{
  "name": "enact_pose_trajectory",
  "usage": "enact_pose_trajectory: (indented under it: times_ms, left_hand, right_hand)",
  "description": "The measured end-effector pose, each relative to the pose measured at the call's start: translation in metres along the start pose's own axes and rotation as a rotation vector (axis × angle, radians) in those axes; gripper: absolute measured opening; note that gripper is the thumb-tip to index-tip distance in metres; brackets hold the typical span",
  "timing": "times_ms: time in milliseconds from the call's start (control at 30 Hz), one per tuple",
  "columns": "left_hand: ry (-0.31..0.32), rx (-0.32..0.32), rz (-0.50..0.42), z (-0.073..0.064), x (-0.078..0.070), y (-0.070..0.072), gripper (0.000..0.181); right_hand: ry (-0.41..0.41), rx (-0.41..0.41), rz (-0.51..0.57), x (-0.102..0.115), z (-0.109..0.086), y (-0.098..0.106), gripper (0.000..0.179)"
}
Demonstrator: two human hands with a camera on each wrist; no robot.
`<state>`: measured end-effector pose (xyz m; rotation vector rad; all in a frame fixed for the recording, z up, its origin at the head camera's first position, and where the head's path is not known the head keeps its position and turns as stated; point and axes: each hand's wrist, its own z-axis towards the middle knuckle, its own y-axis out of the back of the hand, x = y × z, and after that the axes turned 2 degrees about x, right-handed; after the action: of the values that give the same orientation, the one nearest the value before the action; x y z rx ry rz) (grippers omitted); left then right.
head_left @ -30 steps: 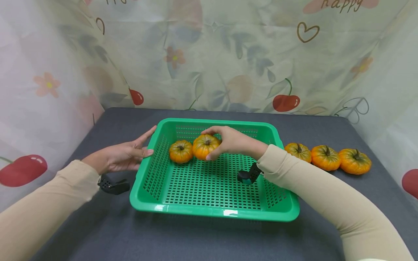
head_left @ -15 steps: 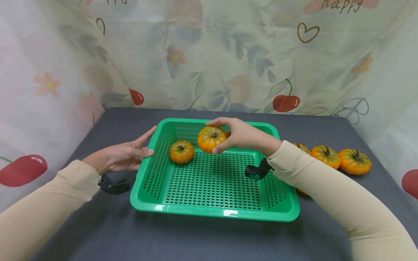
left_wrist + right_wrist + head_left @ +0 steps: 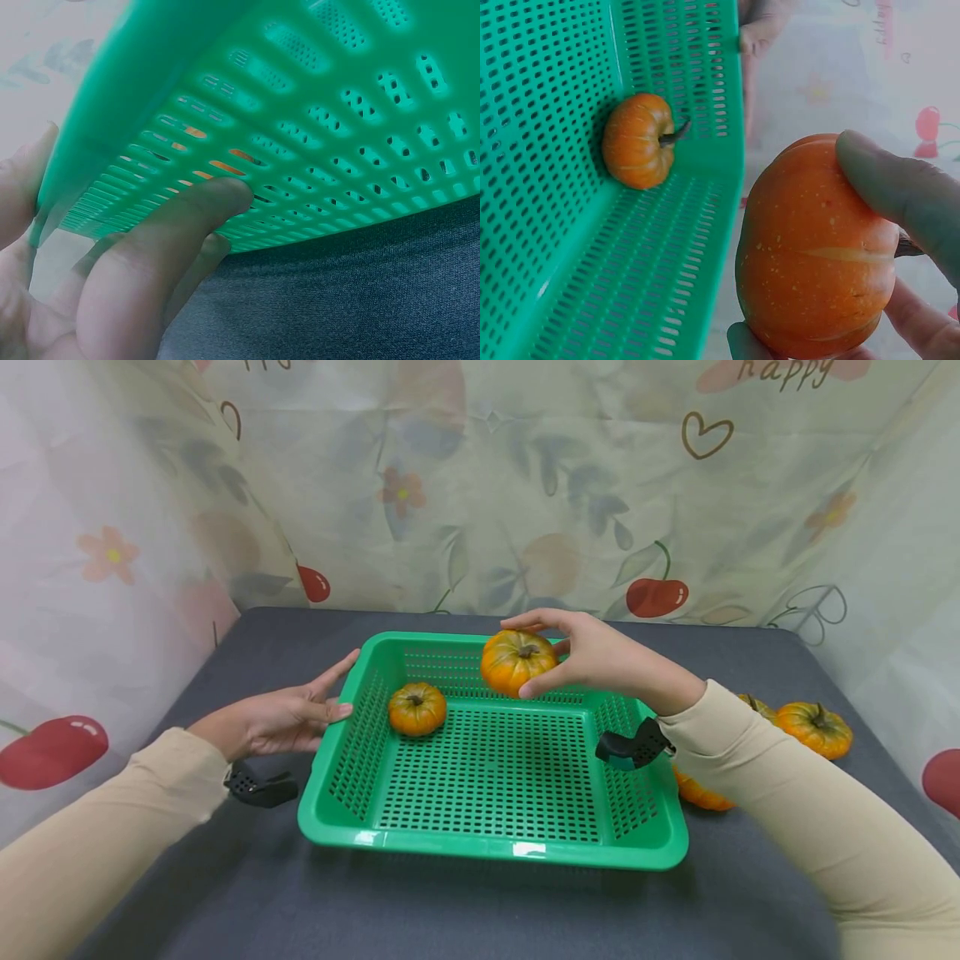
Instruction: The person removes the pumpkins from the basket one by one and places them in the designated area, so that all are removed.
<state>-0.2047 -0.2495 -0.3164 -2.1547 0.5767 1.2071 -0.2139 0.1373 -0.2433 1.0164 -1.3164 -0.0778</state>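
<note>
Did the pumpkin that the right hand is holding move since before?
Yes. In the head view, the held pumpkin has moved up and to the right against the green basket, away from the other pumpkin.

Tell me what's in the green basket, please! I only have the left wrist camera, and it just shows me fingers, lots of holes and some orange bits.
Observer: A pumpkin sits inside the green basket, near its left end.
Operator: Cool! What's the other hand doing?
Observer: The right hand is holding a second pumpkin, with its stem showing.
Operator: Are there any more?
Observer: Yes, more pumpkins lie on the table to the right of the basket. The right sleeve covers parts of them, so I can't count them for sure.
</note>
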Motion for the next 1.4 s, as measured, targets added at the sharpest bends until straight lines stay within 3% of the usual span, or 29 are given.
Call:
enact_pose_trajectory:
  times_ms: [567, 1400]
  left_hand:
    - [0.004, -0.013, 0.004, -0.001, 0.001, 0.0, 0.088]
    - [0.008, -0.009, -0.005, 0.0, 0.0, 0.0, 0.09]
  right_hand:
    - [-0.097, -0.094, -0.021, -0.007, -0.048, 0.033, 0.072]
    - [-0.261, -0.257, -0.096, -0.047, -0.114, 0.063, 0.075]
